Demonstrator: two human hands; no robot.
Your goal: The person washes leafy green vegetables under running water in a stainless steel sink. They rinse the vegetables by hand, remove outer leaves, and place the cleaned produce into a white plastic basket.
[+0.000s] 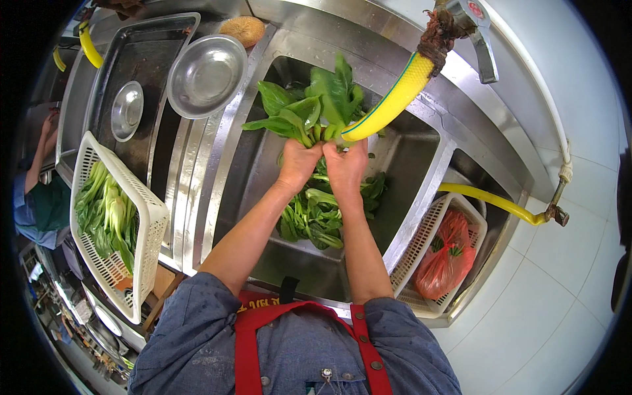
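Under the mouth of a yellow hose (395,98), my left hand (300,163) and my right hand (347,165) are side by side, each closed around stems of leafy greens. Broad green leaves (281,116) fan out beyond my left hand, and more leaves (338,91) stand up beyond my right hand. Both hands are over a stainless steel sink basin (414,168). Below them in the basin lies a loose heap of leafy greens (316,217), partly covered by my forearms. My fingertips are hidden behind the stems and hands.
At the left, a white plastic basket (153,217) holds greens (111,212). Metal bowls (207,76) (127,111) and a scrubbing pad (242,31) are near a dark tray (163,44). Right, another basket (434,217) holds a red plastic bag (447,261). A co-worker (44,197) stands far left.
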